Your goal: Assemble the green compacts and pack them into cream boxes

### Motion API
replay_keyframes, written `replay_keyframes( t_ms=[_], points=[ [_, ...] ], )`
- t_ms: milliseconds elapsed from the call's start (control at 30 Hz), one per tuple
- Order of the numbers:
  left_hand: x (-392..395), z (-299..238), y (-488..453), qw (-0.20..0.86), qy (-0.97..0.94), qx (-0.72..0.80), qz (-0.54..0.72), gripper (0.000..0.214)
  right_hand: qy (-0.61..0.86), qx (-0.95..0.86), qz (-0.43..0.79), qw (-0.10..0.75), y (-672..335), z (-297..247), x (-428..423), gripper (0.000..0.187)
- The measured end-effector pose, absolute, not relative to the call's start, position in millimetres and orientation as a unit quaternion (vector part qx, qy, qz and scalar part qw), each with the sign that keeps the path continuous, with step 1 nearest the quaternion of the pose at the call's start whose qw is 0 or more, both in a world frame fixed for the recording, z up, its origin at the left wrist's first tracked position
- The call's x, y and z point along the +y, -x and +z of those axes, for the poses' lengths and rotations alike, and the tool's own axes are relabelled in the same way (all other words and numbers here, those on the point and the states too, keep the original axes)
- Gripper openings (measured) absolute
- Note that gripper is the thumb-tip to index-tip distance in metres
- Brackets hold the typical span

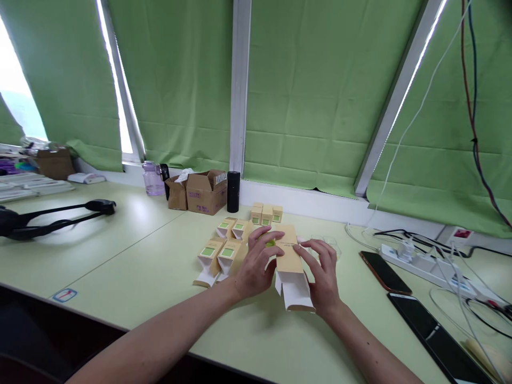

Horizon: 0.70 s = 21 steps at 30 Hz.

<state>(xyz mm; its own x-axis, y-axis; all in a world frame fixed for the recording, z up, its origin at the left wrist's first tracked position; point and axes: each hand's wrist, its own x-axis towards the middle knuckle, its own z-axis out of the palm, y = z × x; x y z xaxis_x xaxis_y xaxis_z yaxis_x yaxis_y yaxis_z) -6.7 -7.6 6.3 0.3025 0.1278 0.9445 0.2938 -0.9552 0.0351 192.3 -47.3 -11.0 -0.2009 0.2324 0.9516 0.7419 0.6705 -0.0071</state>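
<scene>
Between my two hands is a tan cardboard box (289, 257), its near end open with white inner flaps sticking out toward me. My left hand (259, 261) grips it from the left, fingers bent over its top. On the other side, my right hand (323, 272) holds it with the fingers along its right edge. Something small and bright green (271, 243) shows by the left fingers, too covered to name. Left of my hands lie several similar boxes (227, 252) with green labels and open flaps. Behind them stand three closed small boxes (266, 214).
Clear plastic pieces (328, 246) lie right of the box. Farther right are a phone (384, 272), a larger dark device (432, 330) and a power strip (426, 269) with cables. Cardboard cartons (206, 192) and a black cylinder (233, 192) stand at the back. Black headgear (52, 216) lies left.
</scene>
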Motion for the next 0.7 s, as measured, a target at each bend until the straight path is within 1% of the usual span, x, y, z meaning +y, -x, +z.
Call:
replay_keyframes(
  t_ms=[200, 433, 533, 700],
  points=[
    [-8.7, 4.9, 7.9, 0.037, 0.794, -0.13, -0.593, 0.024, 0.328, -0.739, -0.235, 0.539, -188.6, -7.7, -53.5, 0.066],
    [-8.5, 4.8, 7.6, 0.049, 0.797, -0.127, -0.588, 0.027, 0.327, -0.743, -0.242, 0.532, -186.1, -6.3, -56.2, 0.065],
    [-8.6, 5.8, 6.1, 0.04, 0.802, -0.12, -0.584, 0.034, 0.33, -0.738, -0.24, 0.537, -186.7, -8.1, -54.3, 0.065],
    [-6.0, 6.1, 5.4, -0.015, 0.823, -0.121, -0.555, 0.053, 0.34, -0.75, -0.201, 0.53, -187.3, -6.7, -54.9, 0.06]
  ],
)
